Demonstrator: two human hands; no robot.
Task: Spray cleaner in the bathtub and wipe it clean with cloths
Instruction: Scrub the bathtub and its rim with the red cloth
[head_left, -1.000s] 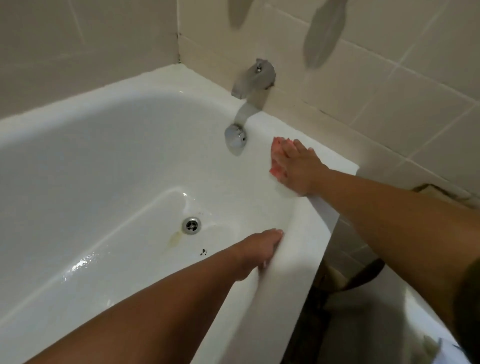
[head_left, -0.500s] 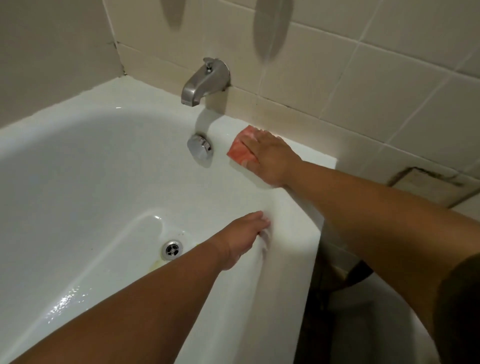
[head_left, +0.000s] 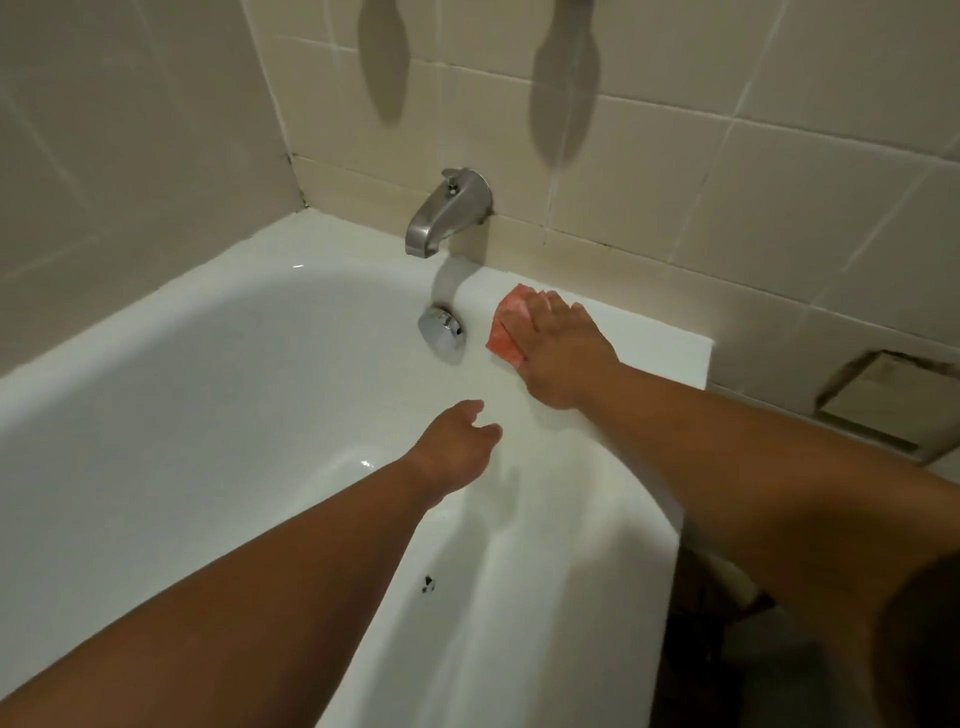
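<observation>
1. The cloth (head_left: 506, 325) lay on the tub (head_left: 657, 343) rim by the wall, just right of the overflow cap (head_left: 441, 332). My right hand (head_left: 563, 356) pressed it flat, fingers straight, pinching nothing.
2. My left hand (head_left: 457, 447) hung loosely curled over the inner wall, holding nothing. I couldn't tell whether it touched.
3. I judged the cloth soft and light: press with the palm, or pinch its free edge. The enamel looked slippery.
4. My hand hid most of the cloth, and no sprayer showed.

We see a white bathtub (head_left: 649, 358). A coral-pink cloth (head_left: 506, 325) lies at three o'clock from the shiny chrome overflow cover (head_left: 441, 332), a brushed grey spout (head_left: 447, 213) at twelve. The beige tiles (head_left: 779, 197) show a pale grout grid.
</observation>
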